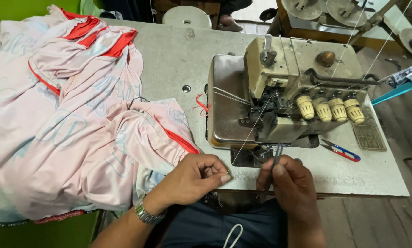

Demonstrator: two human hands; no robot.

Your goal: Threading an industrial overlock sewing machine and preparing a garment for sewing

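The left hand (194,177) pinches a thin white thread (248,134) between thumb and forefinger, the other fingers curled in. The thread runs taut up and to the right into the needle area of the overlock sewing machine (288,87). The right hand (291,181) holds slim dark tweezers (274,158) between thumb and forefinger, the tips pointing up toward the opening under the machine's front. Both hands sit at the near edge of the grey worktable (178,59), just apart from each other. A metal wristwatch (144,213) is on the left wrist. Right of the hands lie thread snips (340,150) with red and blue handles. Four cream tension knobs (330,108) line the machine's front. A heap of pink garments with red trim (64,115) covers the table's left side.
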